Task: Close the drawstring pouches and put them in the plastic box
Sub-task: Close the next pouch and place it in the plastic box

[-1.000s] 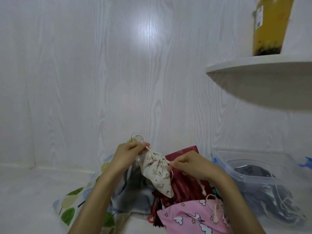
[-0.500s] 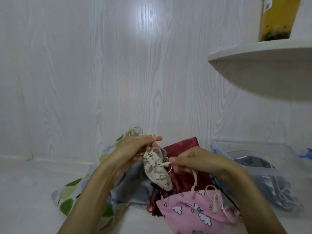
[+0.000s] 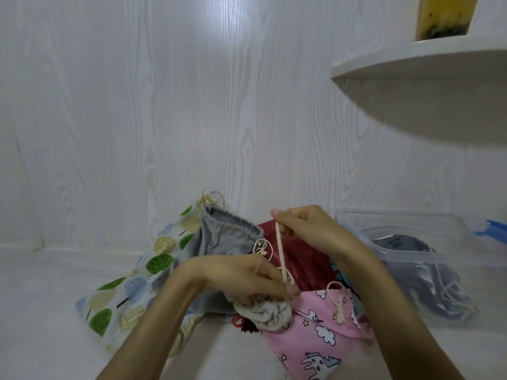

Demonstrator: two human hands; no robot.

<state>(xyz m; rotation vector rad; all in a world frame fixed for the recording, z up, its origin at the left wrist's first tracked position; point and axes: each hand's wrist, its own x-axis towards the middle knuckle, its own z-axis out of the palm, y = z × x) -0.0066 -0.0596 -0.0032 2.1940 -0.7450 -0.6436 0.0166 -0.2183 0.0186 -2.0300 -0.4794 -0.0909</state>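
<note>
My left hand (image 3: 241, 278) grips the gathered neck of a small cream printed pouch (image 3: 264, 314), which hangs below my fingers. My right hand (image 3: 304, 226) pinches the pouch's cream drawstring (image 3: 281, 250) and holds it taut upward. Under my hands lies a pile of pouches: a pink one with clouds (image 3: 318, 333), a dark red one (image 3: 304, 259), a grey one (image 3: 222, 242) and a white one with green trees (image 3: 131, 292). The clear plastic box (image 3: 406, 256) stands at the right with a dark pouch (image 3: 428, 281) inside.
A white wall runs close behind the pile. A white shelf (image 3: 419, 58) juts out at the upper right with a yellow jar (image 3: 444, 17) on it. A blue latch (image 3: 493, 229) shows at the box's far edge.
My left hand dropped with the cream pouch to the pink pouch. My right hand rose, drawing the string up. The camera tilted, so the shelf sits higher in view.
</note>
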